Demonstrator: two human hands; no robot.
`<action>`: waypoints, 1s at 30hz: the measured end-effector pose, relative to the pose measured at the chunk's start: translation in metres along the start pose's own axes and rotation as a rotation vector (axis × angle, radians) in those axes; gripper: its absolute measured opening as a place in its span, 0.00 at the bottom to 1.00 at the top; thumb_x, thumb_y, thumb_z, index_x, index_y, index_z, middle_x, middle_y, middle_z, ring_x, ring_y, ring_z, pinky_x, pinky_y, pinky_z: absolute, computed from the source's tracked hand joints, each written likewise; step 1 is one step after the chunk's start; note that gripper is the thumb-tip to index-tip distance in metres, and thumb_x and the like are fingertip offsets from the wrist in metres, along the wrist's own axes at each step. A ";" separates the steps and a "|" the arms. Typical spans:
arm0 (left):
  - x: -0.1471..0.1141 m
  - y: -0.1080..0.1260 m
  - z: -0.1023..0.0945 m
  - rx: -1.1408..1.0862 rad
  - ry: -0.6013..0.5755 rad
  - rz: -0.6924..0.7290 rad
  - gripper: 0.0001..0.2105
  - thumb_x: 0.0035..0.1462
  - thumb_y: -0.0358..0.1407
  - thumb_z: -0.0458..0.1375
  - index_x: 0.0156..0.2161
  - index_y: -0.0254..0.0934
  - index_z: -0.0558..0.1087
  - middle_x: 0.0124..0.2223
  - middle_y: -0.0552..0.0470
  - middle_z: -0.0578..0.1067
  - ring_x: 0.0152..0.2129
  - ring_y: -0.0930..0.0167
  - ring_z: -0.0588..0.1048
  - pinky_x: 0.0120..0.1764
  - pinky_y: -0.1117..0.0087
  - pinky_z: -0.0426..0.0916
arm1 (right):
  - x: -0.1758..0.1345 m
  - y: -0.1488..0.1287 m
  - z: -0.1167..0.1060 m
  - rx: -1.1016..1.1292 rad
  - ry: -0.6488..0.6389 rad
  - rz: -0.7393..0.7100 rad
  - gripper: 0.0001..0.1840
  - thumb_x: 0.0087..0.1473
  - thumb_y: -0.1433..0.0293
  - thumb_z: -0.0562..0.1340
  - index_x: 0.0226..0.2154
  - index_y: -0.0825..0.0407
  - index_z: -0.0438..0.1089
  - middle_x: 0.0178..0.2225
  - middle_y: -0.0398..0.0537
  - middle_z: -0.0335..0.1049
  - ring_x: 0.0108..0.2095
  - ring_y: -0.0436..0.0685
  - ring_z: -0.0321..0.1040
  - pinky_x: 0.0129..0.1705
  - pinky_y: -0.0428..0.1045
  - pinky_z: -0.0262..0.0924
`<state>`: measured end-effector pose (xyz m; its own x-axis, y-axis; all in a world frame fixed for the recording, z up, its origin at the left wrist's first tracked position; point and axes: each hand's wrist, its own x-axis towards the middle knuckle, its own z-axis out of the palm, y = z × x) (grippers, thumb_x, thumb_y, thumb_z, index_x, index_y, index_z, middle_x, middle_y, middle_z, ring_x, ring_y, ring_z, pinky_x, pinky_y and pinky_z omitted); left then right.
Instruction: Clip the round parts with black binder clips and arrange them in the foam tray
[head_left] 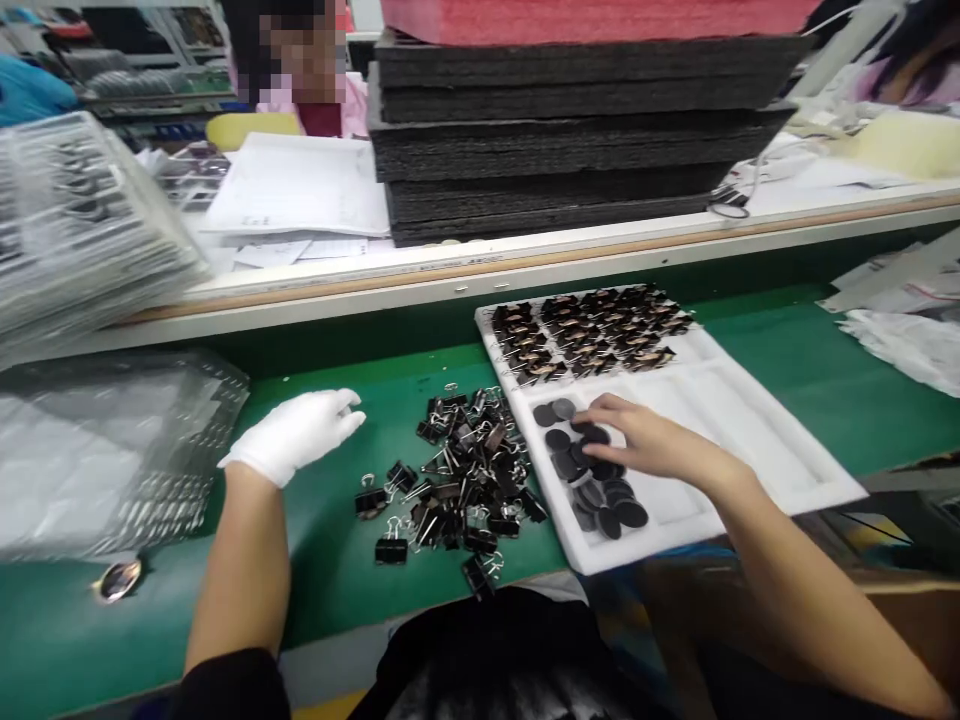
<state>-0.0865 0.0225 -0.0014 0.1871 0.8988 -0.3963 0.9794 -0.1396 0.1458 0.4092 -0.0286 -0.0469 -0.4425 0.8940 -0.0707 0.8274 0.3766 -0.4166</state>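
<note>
Bright, diffuse light, my gloved left hand (291, 432) washed pale, soft shadow on table (322, 620) beside my left arm (244, 570), leftmost trays (67, 240) smeared, frame edges stretched, pixelated patch up top.

The left hand (300, 430) wears a white glove (274, 440) (the left sleeve (234, 685) is black).

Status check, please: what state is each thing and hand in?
White tray: open side up
Black discs: loose, overlapping in the tray's near part
Tray clips: set in rows at the far end
Loose binder clips: heaped beside the tray
Right hand: bare, fingers spread at the discs
Left hand: gloved, fingers and thumb parted
Dark slabs: stacked under a red layer
</note>
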 end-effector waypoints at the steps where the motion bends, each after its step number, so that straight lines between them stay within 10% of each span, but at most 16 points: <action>1: 0.002 -0.012 -0.002 -0.011 -0.007 -0.063 0.26 0.62 0.51 0.50 0.60 0.44 0.74 0.56 0.47 0.80 0.49 0.58 0.79 0.53 0.61 0.71 | 0.000 -0.003 0.010 -0.013 -0.032 -0.015 0.21 0.61 0.53 0.61 0.47 0.49 0.79 0.45 0.58 0.73 0.43 0.66 0.75 0.47 0.60 0.72; 6: 0.005 -0.053 -0.001 0.006 -0.082 -0.312 0.30 0.52 0.48 0.61 0.60 0.44 0.72 0.52 0.44 0.81 0.44 0.57 0.81 0.44 0.63 0.73 | 0.008 0.011 0.025 -0.098 -0.080 -0.101 0.23 0.63 0.51 0.57 0.40 0.47 0.82 0.42 0.58 0.74 0.41 0.68 0.75 0.44 0.62 0.70; 11: 0.023 -0.040 0.013 0.092 -0.101 -0.355 0.34 0.48 0.56 0.64 0.56 0.35 0.74 0.53 0.34 0.79 0.45 0.51 0.80 0.43 0.58 0.75 | 0.016 0.011 0.018 -0.120 -0.173 -0.053 0.20 0.64 0.55 0.57 0.42 0.46 0.82 0.43 0.54 0.79 0.40 0.67 0.77 0.43 0.59 0.69; 21: 0.045 -0.033 0.020 0.058 -0.016 -0.154 0.25 0.49 0.52 0.63 0.47 0.38 0.75 0.45 0.40 0.80 0.38 0.56 0.80 0.38 0.63 0.72 | 0.027 -0.001 0.000 0.044 -0.134 -0.058 0.28 0.57 0.40 0.61 0.28 0.47 0.72 0.27 0.49 0.72 0.26 0.59 0.69 0.29 0.54 0.63; 26: 0.051 -0.026 0.021 -0.067 0.005 -0.045 0.15 0.52 0.49 0.61 0.38 0.41 0.75 0.38 0.47 0.81 0.31 0.62 0.79 0.33 0.66 0.68 | 0.052 -0.052 0.004 0.412 0.156 0.088 0.25 0.52 0.43 0.68 0.32 0.47 0.71 0.28 0.48 0.76 0.28 0.60 0.74 0.30 0.55 0.70; 30: 0.047 0.002 0.021 -0.176 0.063 0.062 0.15 0.60 0.48 0.54 0.38 0.41 0.77 0.40 0.50 0.82 0.33 0.64 0.79 0.35 0.68 0.68 | 0.092 -0.112 0.037 0.868 0.107 0.049 0.20 0.54 0.51 0.70 0.40 0.49 0.73 0.36 0.50 0.80 0.34 0.61 0.80 0.32 0.55 0.76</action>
<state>-0.0740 0.0561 -0.0392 0.2363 0.9157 -0.3250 0.9368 -0.1259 0.3263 0.2627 0.0022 -0.0401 -0.3424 0.9387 -0.0395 0.2697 0.0579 -0.9612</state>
